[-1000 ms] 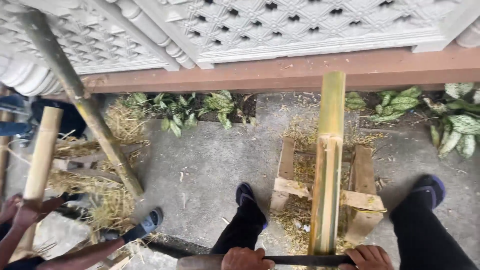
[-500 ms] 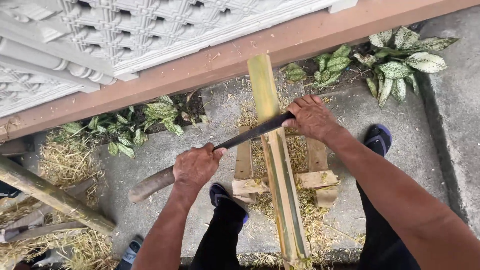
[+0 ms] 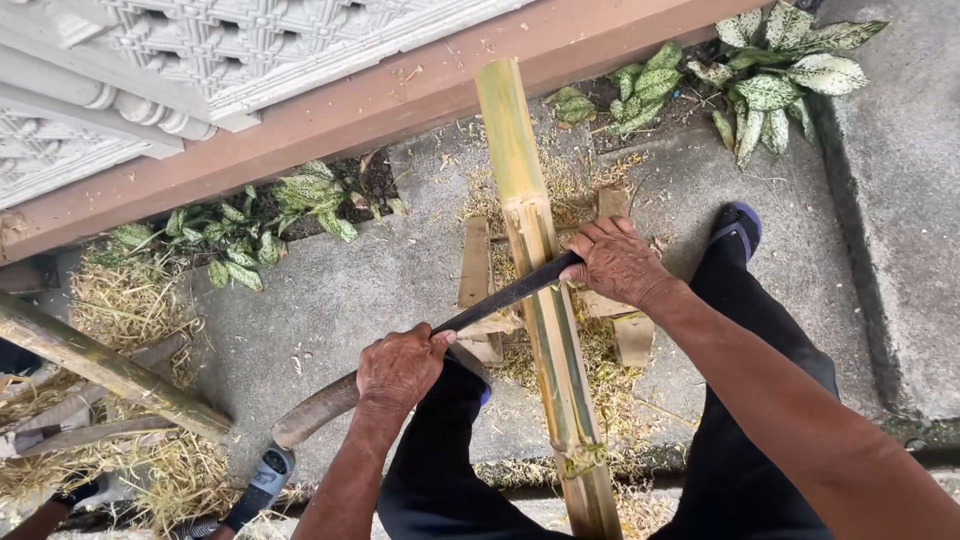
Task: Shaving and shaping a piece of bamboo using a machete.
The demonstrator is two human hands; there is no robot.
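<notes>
leaning against the wall, the split bamboo pole (image 3: 540,290) now has the long dark blade (image 3: 500,298) lower in its cleft than half a second ago; left hand (image 3: 400,368) grips the handle, right hand (image 3: 615,262) clenches the blade's far end

Your left hand (image 3: 400,367) is a closed fist, knuckles up, at the end of a forearm rising from the bottom edge. Your right hand (image 3: 618,262) sits farther forward and higher, fingers curled shut, its arm running in from the lower right. Both wrists are nearly straight, and the hands stay well apart.
</notes>
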